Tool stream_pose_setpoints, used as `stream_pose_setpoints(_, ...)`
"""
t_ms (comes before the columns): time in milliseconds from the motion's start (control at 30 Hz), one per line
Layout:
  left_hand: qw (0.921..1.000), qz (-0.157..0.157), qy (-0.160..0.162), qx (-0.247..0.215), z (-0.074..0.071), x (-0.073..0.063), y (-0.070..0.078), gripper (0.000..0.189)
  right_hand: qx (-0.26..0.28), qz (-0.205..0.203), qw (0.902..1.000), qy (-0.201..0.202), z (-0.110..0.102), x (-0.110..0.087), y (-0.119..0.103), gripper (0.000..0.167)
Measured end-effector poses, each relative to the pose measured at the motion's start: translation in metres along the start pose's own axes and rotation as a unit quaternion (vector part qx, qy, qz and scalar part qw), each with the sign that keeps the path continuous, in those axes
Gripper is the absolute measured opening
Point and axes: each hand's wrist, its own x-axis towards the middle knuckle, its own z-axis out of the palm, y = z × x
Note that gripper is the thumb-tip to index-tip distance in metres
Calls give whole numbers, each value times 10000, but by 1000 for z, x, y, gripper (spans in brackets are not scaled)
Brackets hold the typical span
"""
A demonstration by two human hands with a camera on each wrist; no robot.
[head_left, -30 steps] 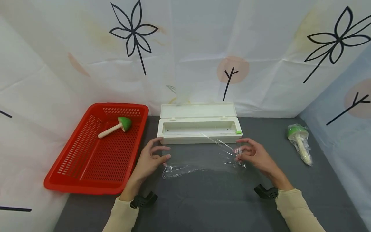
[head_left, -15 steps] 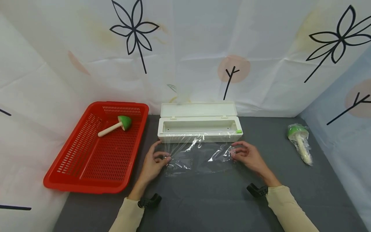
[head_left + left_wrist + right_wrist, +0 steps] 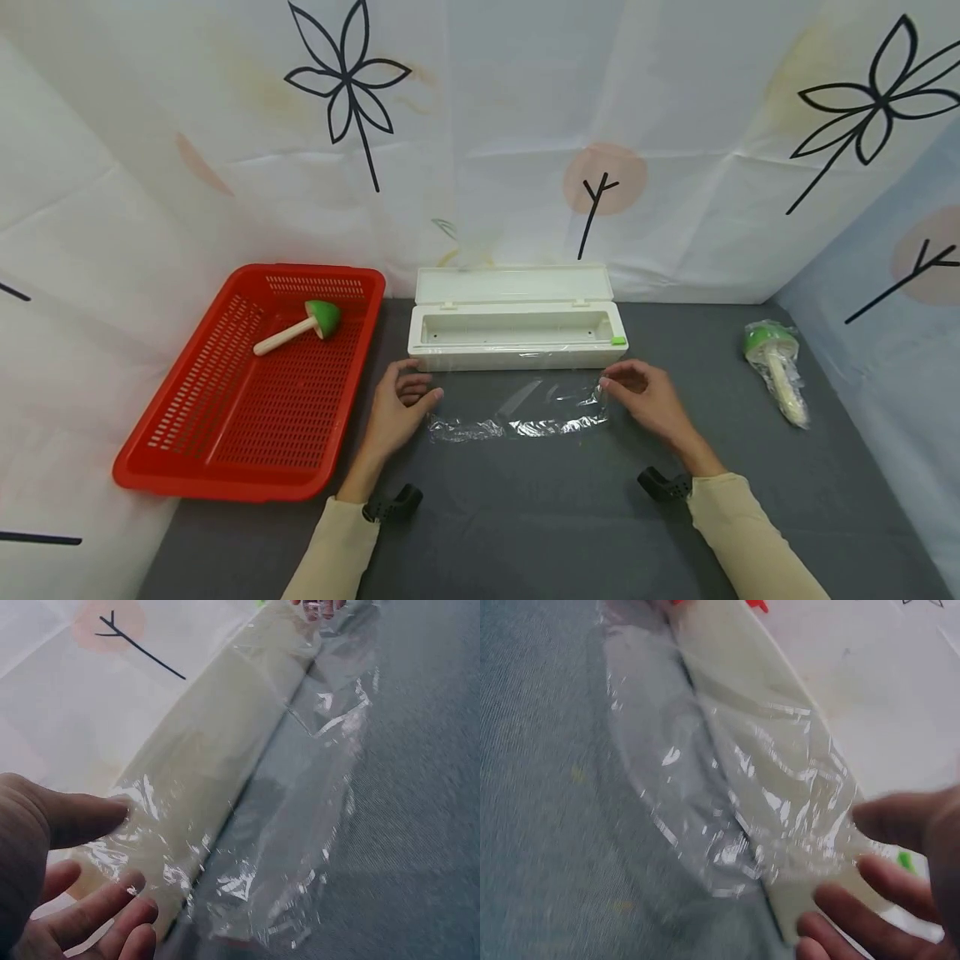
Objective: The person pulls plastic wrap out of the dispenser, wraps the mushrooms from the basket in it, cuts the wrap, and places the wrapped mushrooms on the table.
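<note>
A sheet of clear plastic wrap (image 3: 517, 412) spreads from the front of the white wrap dispenser (image 3: 517, 360) onto the dark table; its near edge is crinkled. The dispenser's lid is raised. At the sheet's left end is my left hand (image 3: 397, 408); in the left wrist view its thumb and fingers stand apart, with film (image 3: 247, 847) beside the fingertips. My right hand (image 3: 652, 404) is at the other end. In the right wrist view, a gap shows between thumb and forefinger next to the film's edge (image 3: 727, 855). Whether the fingertips touch the film is hard to tell.
To the left stands a red basket (image 3: 247, 489) with a green-capped toy mushroom (image 3: 322, 318) in it. A similar mushroom wrapped in film (image 3: 776, 371) lies at the far right. Printed cloth walls (image 3: 510, 108) enclose the table's back and sides.
The film, first bunched and slanting from the right hand, was spread between both hands, then lowered flatter before the dispenser. The right hand moved left; both hands' fingers have since parted from their pinch.
</note>
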Motion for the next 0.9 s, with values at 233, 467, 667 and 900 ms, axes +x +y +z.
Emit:
stream_pose_setpoints(233, 9975, -120, 696, -17, 9, 16, 9, 43, 389, 576, 9913, 1115, 7, 11, -12, 35)
stream_pose_setpoints(467, 9921, -274, 1213, -145, 17, 26, 15, 38, 1808, 174, 9765, 1159, 11, 23, -19, 29)
stream_pose_setpoints(667, 9943, -27, 754, -751, 10, 33, 22, 46, 1787, 163, 9837, 131, -6, 27, -25, 44)
stream_pose_setpoints(900, 9810, -150, 256, -1915, -1, 34, 23, 51, 2300, 110, 9690, -899, -24, 29, -25, 55)
